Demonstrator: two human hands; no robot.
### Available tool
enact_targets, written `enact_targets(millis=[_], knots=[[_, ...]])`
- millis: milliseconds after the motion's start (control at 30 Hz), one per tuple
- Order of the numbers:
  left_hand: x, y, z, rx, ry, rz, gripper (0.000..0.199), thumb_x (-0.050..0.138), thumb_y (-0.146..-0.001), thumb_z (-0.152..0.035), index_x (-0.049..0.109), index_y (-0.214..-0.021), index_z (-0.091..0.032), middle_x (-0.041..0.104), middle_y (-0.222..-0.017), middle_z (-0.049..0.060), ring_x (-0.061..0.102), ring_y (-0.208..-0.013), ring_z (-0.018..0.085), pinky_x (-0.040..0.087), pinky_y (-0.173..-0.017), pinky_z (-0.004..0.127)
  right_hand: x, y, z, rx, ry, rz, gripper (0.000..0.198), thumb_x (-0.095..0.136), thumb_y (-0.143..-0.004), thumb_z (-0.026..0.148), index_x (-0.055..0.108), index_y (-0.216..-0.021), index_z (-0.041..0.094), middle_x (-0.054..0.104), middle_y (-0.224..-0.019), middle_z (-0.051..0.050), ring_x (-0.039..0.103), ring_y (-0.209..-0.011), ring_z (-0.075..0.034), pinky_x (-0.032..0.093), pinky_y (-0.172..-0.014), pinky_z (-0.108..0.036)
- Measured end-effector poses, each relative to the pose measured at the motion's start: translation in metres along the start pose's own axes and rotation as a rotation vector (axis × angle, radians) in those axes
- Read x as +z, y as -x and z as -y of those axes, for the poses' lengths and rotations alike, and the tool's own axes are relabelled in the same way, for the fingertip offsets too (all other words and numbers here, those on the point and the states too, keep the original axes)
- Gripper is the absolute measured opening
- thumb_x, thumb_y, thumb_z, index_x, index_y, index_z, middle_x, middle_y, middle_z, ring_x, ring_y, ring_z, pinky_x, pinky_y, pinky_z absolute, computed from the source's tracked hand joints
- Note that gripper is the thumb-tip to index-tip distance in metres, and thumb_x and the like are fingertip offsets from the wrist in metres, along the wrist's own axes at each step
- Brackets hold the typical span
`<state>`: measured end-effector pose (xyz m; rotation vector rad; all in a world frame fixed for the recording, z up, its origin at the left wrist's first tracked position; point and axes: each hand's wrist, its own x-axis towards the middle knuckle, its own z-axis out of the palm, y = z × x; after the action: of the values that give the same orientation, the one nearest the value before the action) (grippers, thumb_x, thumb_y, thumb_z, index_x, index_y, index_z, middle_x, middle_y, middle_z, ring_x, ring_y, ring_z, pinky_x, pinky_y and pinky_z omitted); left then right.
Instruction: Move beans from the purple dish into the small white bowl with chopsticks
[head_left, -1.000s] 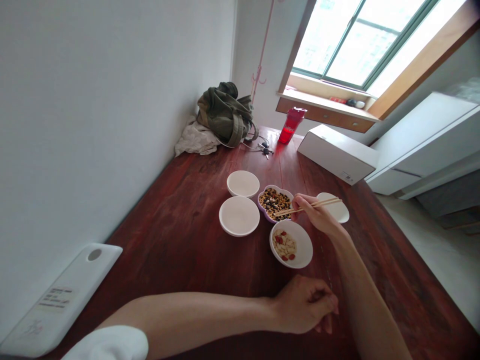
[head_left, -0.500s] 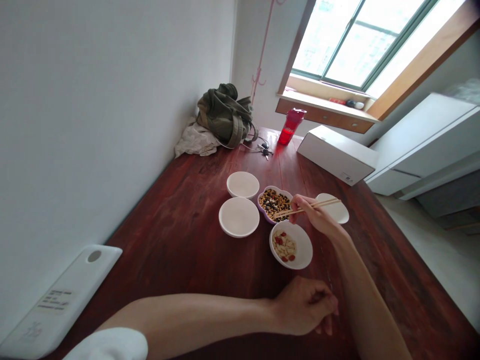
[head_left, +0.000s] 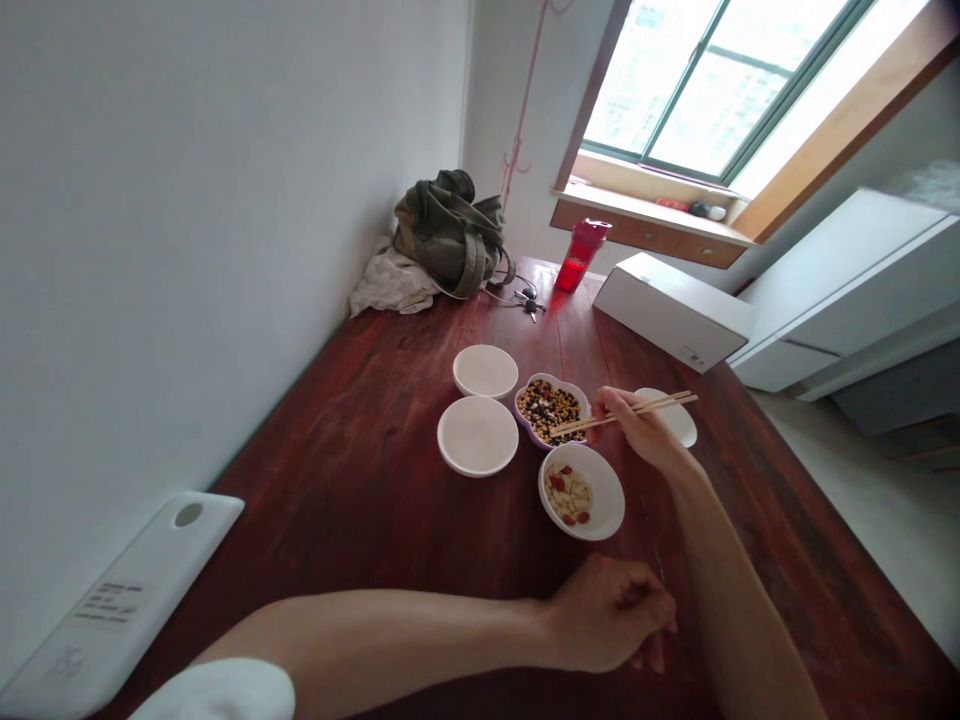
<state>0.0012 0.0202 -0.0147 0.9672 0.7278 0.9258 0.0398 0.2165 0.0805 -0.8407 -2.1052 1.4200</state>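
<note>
The left hand point(head_left: 611, 615) lies nearest on the dark red wooden table point(head_left: 360, 480), its fingers curled in, holding nothing as far as I can see. Behind it stands a round white bowl with pale nuts and red berries point(head_left: 582, 490). The right hand point(head_left: 637, 430) grips thin wooden chopsticks point(head_left: 634, 411), whose tips reach into the purple bowl of mixed beans point(head_left: 551, 408), perhaps touching them. Two empty white bowls point(head_left: 478, 434) stand left

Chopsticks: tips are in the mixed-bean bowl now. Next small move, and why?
Probably pinch one piece and lift it clear. The right hand holds the chopsticks with tips at the near edge of the mixed-bean bowl; whether they grip anything is too small to tell. The left hand rests fisted on the table.
</note>
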Motion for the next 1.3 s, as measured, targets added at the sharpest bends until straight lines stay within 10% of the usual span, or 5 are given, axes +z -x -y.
enact_targets(millis=[600, 1300], knots=[[-0.001, 0.003, -0.005, 0.013, 0.001, 0.0, 0.053, 0.057, -0.091, -0.067, 0.06, -0.087, -0.014, 0.061, -0.059, -0.001, 0.053, -0.045, 0.009, 0.041, -0.045, 0.019, -0.029, 0.019, 0.011, -0.104, -0.392, -0.12, 0.055, 0.039, -0.098, 0.065, 0.032, -0.061, 0.026, 0.034, -0.057, 0.003, 0.043, -0.038, -0.015, 0.036, -0.034, -0.03], [-0.001, 0.002, -0.002, 0.037, -0.008, -0.01, 0.042, 0.056, -0.095, -0.055, 0.06, -0.088, -0.014, 0.06, -0.059, -0.002, 0.053, -0.044, 0.008, 0.039, -0.043, 0.017, -0.033, 0.014, 0.007, -0.06, -0.369, -0.042, 0.057, 0.037, -0.097, 0.07, 0.045, -0.062, 0.025, 0.043, -0.06, 0.0, 0.049, -0.046, -0.018, 0.041, -0.045, -0.034]])
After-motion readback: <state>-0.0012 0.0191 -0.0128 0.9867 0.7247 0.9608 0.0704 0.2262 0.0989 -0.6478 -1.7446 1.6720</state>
